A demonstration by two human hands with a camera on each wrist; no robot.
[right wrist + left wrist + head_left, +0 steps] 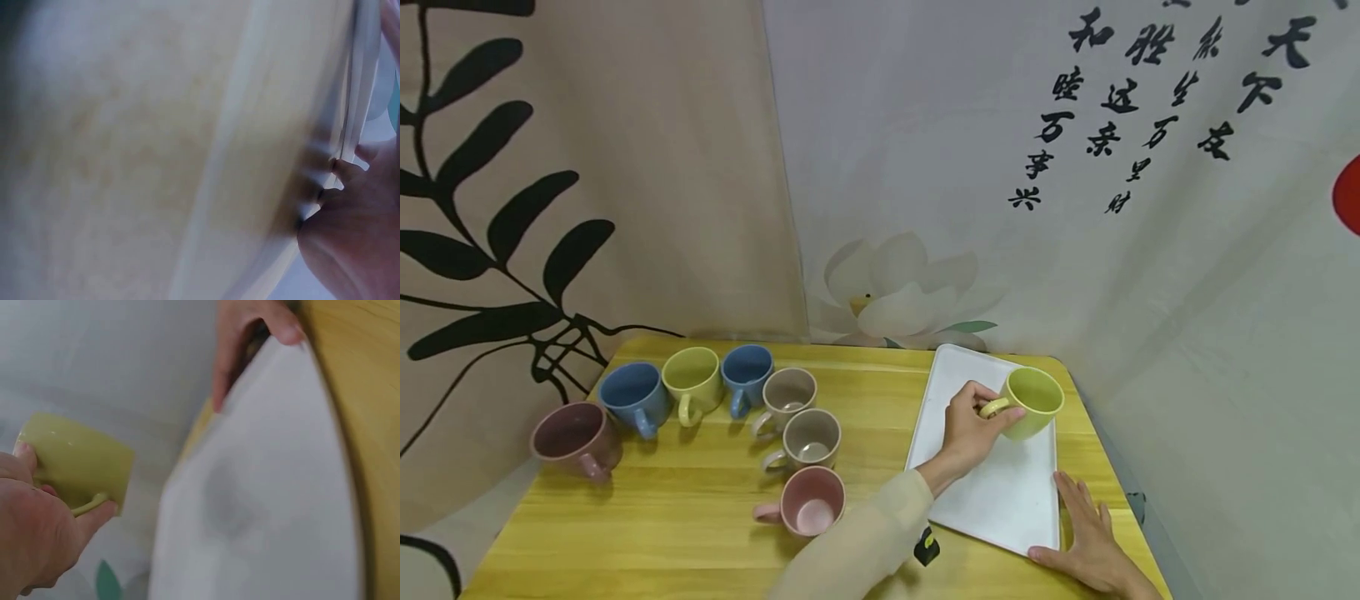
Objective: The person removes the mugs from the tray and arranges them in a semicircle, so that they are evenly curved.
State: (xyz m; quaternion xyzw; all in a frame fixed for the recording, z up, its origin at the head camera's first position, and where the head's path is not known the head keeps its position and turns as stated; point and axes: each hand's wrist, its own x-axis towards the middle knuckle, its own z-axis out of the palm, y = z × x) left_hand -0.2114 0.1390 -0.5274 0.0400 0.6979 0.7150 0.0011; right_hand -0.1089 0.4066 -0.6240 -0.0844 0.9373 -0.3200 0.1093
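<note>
My left hand (967,427) holds a yellow-green mug (1033,402) by its handle, over the far part of a white rectangular tray (992,500). In the left wrist view the mug (78,459) is apart from the tray (262,487), with thumb and fingers about the handle. Beside the tray's near right corner is my right hand (1090,537), fingers spread along the side edge and thumb at the front edge. The right wrist view is blurred and shows the right hand (356,212) at its right side.
On the wooden table (700,525), left of the tray, stand several mugs: mauve (576,442), blue (636,398), yellow-green (692,379), blue (747,375), two greyish (790,392), and pink (812,502). A printed cloth (910,167) hangs behind the table.
</note>
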